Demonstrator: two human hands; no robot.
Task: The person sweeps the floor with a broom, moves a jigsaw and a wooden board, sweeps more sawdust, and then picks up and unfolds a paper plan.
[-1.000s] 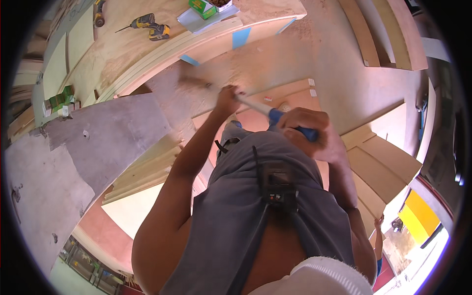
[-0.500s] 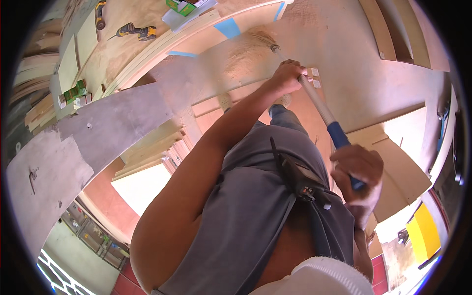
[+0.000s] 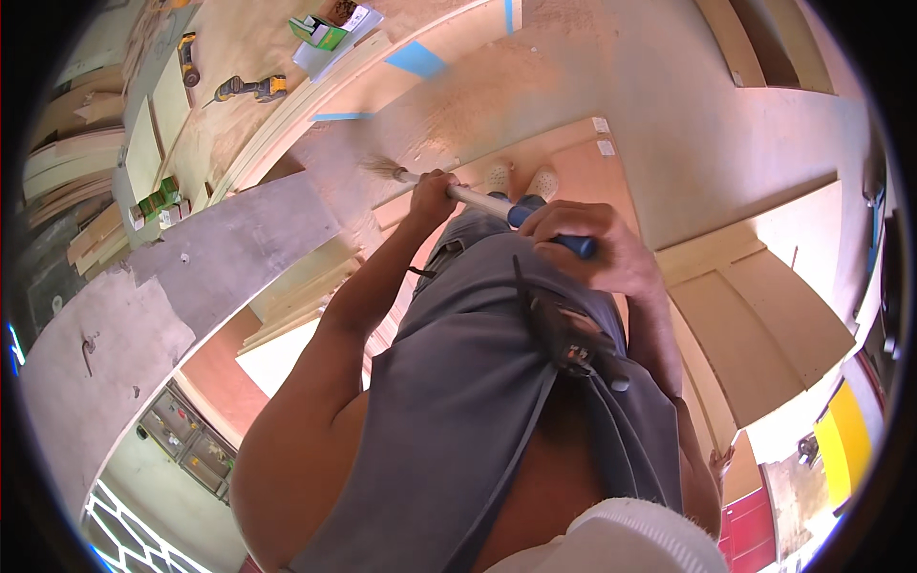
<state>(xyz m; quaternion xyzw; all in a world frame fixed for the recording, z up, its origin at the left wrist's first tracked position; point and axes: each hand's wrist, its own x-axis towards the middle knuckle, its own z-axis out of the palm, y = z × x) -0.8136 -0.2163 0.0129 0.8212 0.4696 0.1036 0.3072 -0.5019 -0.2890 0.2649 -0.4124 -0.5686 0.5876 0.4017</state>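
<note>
Far left on my feed, a bench (image 3: 202, 134) carries a yellow-and-black drill (image 3: 250, 89), lying on its side, nobody's hand near it. Moving right, here come the bristles (image 3: 384, 168) of the broom (image 3: 485, 202), out over the floor near the bench's foot; from up here I can't tell whether they touch down. Just behind them sits the left hand (image 3: 435, 198), fingers wrapped round the pale handle, clamped low, close to the head. Beyond it, loose brown dust (image 3: 478, 95) lies spread along the floor, and I read this as the sweeping step, mid-stroke, with plenty left to gather.

In the middle, pale clogs (image 3: 498, 178) stand on a flat board (image 3: 583, 158). Now the right hand (image 3: 592, 239): fingers curled tight on the blue grip at the handle's top end, so the broom slants across the body, held at both ends. My call on the next move: bristles pressed flat to the floor, left hand steering, right hand as pivot, the stroke kept clear of the board's edge, which could snag the head. Farther right, another person's hand (image 3: 723, 461) shows beside a brown panel (image 3: 778, 329), well apart from the broom.
</note>
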